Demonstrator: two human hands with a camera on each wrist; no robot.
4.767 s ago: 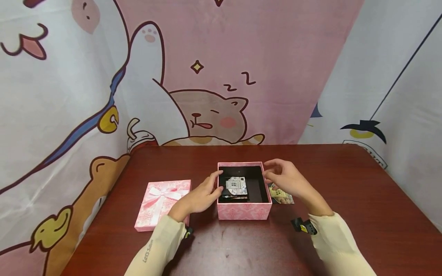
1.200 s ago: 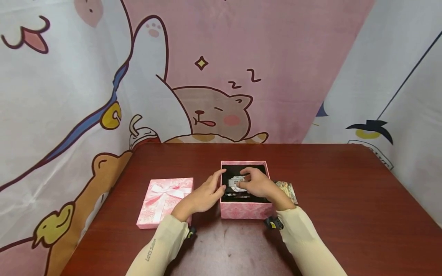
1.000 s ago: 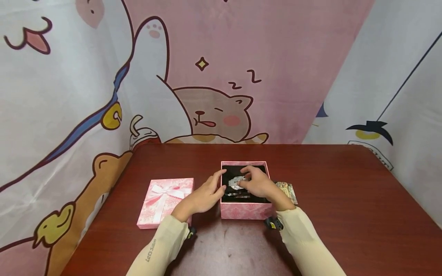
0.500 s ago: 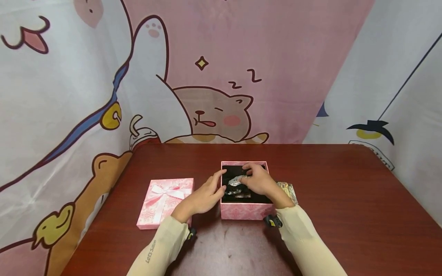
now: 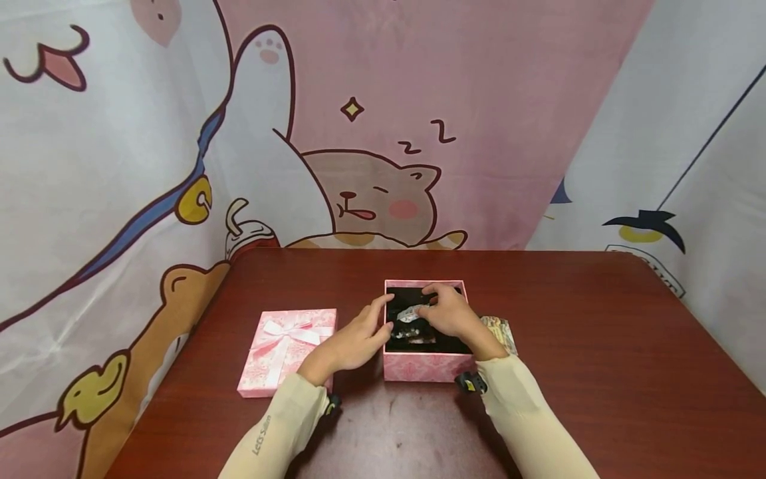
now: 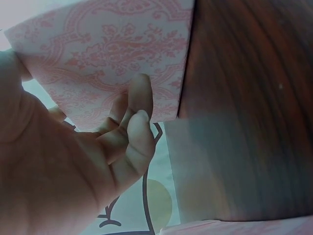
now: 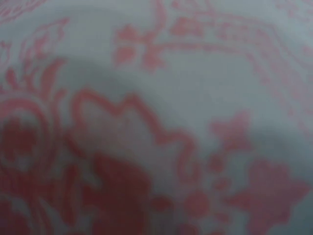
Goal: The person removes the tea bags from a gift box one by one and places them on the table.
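Observation:
A pink patterned box [image 5: 427, 367] with a black inside stands lidless on the table. My left hand [image 5: 353, 338] holds its left wall, fingertips at the rim. In the left wrist view the lower fingers [image 6: 140, 90] are bent against the outside of the box wall [image 6: 117, 54]. My right hand [image 5: 449, 313] reaches inside the box and pinches a small flat printed square [image 5: 410, 313], pale with a dark edge, which is tilted. Other dark printed pieces [image 5: 413, 334] lie below it. Only the blurred box wall [image 7: 205, 98] shows in the right wrist view.
The pink lid [image 5: 281, 352] with a white ribbon bow lies left of the box. A yellow-green printed flat piece [image 5: 498, 332] lies right of the box, partly behind the right forearm. The table [image 5: 622, 346] is dark reddish wood, with a cartoon-printed cloth [image 5: 509, 120] behind it.
My right hand has moved from the box's right rim into the box and onto the printed square, which has tilted and shifted, uncovering more pieces beneath. The left hand stays at the left rim.

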